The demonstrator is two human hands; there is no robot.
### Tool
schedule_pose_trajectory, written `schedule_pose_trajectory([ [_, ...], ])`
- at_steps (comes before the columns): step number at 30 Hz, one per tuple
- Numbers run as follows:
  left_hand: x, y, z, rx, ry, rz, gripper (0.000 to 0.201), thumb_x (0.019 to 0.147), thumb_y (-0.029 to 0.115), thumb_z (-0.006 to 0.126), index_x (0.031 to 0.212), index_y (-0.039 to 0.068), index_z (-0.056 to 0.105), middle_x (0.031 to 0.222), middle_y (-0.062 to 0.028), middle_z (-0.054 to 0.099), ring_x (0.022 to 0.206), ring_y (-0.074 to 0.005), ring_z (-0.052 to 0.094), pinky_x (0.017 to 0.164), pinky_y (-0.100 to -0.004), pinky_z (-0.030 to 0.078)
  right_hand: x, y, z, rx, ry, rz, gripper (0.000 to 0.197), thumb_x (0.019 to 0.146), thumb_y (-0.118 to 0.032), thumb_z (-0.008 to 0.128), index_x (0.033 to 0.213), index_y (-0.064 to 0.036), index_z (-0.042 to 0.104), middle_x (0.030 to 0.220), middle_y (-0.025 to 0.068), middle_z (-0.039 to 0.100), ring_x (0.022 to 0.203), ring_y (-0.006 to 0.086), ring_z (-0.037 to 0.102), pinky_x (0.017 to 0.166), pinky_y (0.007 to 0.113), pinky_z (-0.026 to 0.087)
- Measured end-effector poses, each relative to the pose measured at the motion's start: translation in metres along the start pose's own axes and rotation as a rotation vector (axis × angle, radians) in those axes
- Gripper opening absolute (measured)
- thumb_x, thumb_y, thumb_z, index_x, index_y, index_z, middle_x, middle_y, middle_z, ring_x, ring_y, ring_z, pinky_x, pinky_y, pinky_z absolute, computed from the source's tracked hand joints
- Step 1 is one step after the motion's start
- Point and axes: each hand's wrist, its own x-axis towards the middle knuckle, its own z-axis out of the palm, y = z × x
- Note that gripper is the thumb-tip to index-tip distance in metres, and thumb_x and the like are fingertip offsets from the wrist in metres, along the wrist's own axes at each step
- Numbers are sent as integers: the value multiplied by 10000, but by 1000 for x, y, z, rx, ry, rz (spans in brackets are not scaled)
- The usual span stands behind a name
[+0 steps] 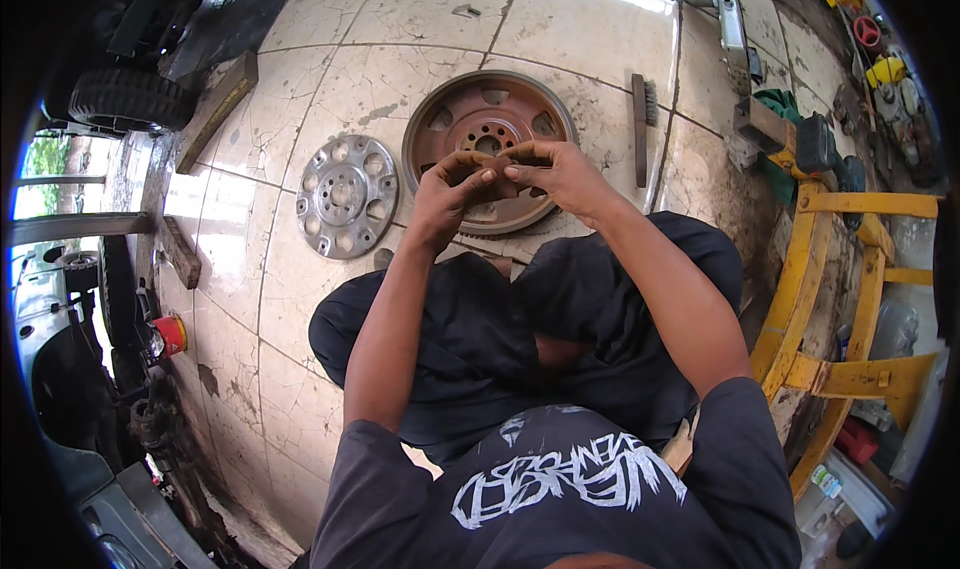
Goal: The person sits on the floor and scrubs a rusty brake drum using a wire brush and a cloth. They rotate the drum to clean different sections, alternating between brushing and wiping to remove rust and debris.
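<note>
Both hands meet above the flywheel [490,159]: left hand [450,191] and right hand [555,174] pinch a small brown piece [497,177] together. It seems light and thin; hold its edges.

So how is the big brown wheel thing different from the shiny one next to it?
The rusty flywheel is reddish-brown and bigger; the silver plate is grey, shiny and smaller. The flywheel has teeth along its rim, while the plate's edge is wavy with a ring of round holes. The left hand and right hand are over the flywheel; the plate lies clear. Both are round, flat on the tiled floor.
</note>
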Motion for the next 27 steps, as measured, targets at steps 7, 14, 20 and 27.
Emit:
schedule_pose_trajectory([
  [7, 2, -4, -8, 22, 9, 29, 266, 947, 84, 798, 1167, -29, 697, 1072, -120, 777, 967, -212, 767, 916, -352, 634, -4, -8, 6, -78, 45, -60, 393, 944, -230, 829, 1264, -17, 749, 1079, 68, 782, 937, 141, 722, 848, 301, 568],
  [14, 0, -6, -7, 51, 31, 30, 328, 917, 50, 819, 1196, -41, 673, 1091, -128, 780, 969, -217, 770, 902, -346, 634, -3, 0, 6, -141, 25, -92, 407, 900, -185, 860, 1258, -28, 749, 1102, 98, 795, 993, 153, 735, 923, 311, 571],
  [20, -4, 6, 7, 169, 24, 56, 386, 903, 6, 813, 1255, -25, 657, 1097, -123, 772, 975, -188, 755, 874, -329, 630, -5, 0, 6, -147, 75, -223, 365, 895, -104, 841, 1240, -49, 736, 1109, 122, 791, 1028, 190, 750, 938, 324, 579],
  [27, -4, 7, 8, 335, 49, 33, 388, 883, -9, 816, 1238, -23, 659, 1069, -103, 768, 933, -153, 738, 792, -298, 605, -7, -3, 8, -199, 101, -264, 362, 873, -49, 830, 1226, -52, 748, 1087, 114, 795, 1014, 186, 753, 928, 339, 588],
])
